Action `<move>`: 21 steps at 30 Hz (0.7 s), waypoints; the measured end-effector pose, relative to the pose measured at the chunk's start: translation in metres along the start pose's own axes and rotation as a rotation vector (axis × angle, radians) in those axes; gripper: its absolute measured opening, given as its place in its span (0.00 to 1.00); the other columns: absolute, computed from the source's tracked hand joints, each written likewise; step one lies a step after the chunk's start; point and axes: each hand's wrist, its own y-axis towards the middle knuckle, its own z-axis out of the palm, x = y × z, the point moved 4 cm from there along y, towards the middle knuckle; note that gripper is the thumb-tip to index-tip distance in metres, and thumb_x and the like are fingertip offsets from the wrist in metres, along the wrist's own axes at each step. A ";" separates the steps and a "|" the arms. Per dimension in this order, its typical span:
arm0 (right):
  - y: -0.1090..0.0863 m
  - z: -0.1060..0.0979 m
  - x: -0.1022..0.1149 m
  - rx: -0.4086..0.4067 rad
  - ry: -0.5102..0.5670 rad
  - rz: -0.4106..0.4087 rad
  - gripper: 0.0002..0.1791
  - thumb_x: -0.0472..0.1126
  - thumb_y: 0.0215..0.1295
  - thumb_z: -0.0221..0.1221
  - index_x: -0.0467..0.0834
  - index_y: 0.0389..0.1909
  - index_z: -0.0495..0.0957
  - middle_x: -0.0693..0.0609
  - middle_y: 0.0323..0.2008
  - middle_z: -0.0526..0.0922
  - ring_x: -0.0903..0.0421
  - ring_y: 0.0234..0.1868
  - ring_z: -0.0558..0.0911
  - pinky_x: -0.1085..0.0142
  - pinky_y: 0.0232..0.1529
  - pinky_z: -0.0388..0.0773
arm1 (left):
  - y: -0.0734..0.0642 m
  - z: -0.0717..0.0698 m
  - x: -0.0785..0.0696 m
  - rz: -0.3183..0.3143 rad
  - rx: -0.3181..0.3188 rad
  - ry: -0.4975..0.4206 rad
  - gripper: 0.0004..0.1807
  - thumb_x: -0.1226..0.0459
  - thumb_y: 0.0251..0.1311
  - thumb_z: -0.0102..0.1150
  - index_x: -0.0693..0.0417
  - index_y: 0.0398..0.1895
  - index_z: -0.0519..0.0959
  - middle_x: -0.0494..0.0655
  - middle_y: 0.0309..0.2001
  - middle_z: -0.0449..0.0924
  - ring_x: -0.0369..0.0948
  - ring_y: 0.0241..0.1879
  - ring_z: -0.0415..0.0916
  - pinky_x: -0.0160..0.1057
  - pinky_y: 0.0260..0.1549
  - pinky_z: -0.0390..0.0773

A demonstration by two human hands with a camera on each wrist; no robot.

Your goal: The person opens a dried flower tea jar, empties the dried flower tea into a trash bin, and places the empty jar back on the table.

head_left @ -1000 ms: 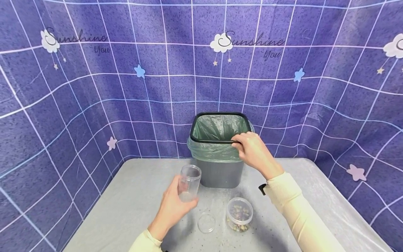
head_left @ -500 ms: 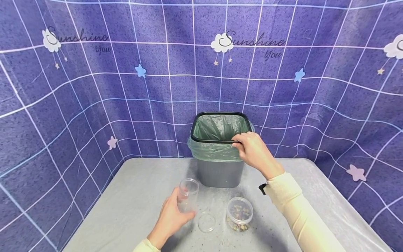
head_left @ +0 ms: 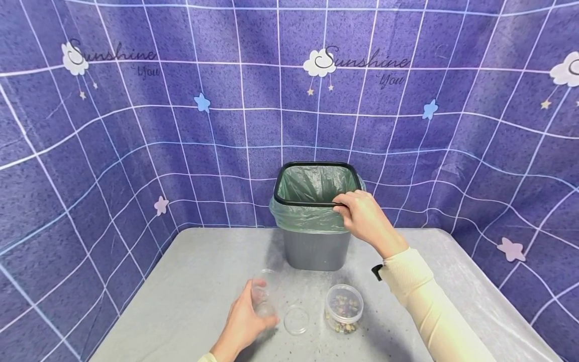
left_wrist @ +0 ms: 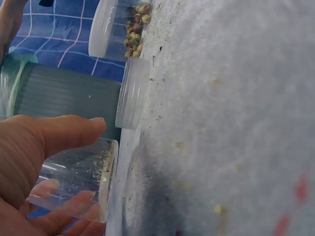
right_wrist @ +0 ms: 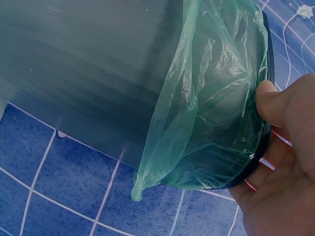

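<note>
In the head view my left hand [head_left: 242,322] holds a clear plastic jar [head_left: 267,282] low over the table, fingers and thumb around its sides. The left wrist view shows fine crumbs in the bottom of this jar [left_wrist: 81,167], whose base is at or just above the tabletop. Right of it lies a clear round lid [head_left: 296,320]. My right hand [head_left: 364,216] grips the black rim [head_left: 312,204] of a grey trash bin [head_left: 314,251], thumb outside. A green bag [right_wrist: 216,93] lines the bin and folds over its outside.
A lidded clear jar [head_left: 345,304] with dried flower buds stands right of the loose lid, in front of the bin. Small crumbs dot the grey table cover [head_left: 203,271]. A purple gridded curtain [head_left: 226,125] hangs behind and at both sides.
My left hand has lowered the clear jar from beside the bin down toward the table, slightly left and nearer me. My right hand keeps its grip on the bin rim.
</note>
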 end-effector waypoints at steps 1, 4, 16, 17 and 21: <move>0.000 0.000 0.000 0.000 0.000 0.001 0.03 0.36 0.66 0.66 0.41 0.38 0.86 0.51 0.28 0.85 0.47 0.32 0.81 0.51 0.45 0.75 | 0.000 0.001 0.001 -0.008 0.000 -0.002 0.49 0.60 0.27 0.88 0.40 0.60 0.73 0.43 0.46 0.83 0.44 0.46 0.80 0.52 0.48 0.78; 0.000 0.000 0.000 -0.001 0.000 0.001 0.03 0.36 0.66 0.66 0.41 0.38 0.86 0.51 0.28 0.86 0.47 0.32 0.81 0.51 0.44 0.75 | -0.002 0.002 0.003 -0.022 0.000 -0.002 0.48 0.60 0.26 0.88 0.41 0.60 0.73 0.42 0.45 0.83 0.44 0.47 0.80 0.54 0.50 0.78; 0.001 0.000 0.000 -0.003 0.008 -0.012 0.03 0.34 0.65 0.65 0.40 0.36 0.86 0.50 0.28 0.85 0.47 0.31 0.82 0.51 0.43 0.76 | -0.004 0.003 0.012 -0.042 -0.015 -0.003 0.48 0.61 0.24 0.89 0.43 0.57 0.74 0.40 0.44 0.82 0.42 0.43 0.79 0.47 0.45 0.77; 0.001 -0.001 0.000 -0.004 0.009 -0.013 0.03 0.34 0.65 0.65 0.40 0.36 0.86 0.50 0.28 0.85 0.47 0.31 0.82 0.51 0.43 0.76 | -0.005 0.003 0.013 -0.039 -0.015 -0.004 0.48 0.61 0.24 0.89 0.43 0.57 0.74 0.40 0.45 0.83 0.42 0.43 0.79 0.47 0.44 0.77; 0.001 -0.001 0.000 -0.004 0.006 -0.007 0.03 0.34 0.64 0.65 0.40 0.37 0.86 0.50 0.28 0.85 0.47 0.31 0.82 0.51 0.43 0.76 | -0.006 0.004 0.014 -0.039 -0.016 -0.012 0.48 0.61 0.23 0.89 0.43 0.57 0.73 0.39 0.46 0.83 0.41 0.43 0.78 0.45 0.44 0.77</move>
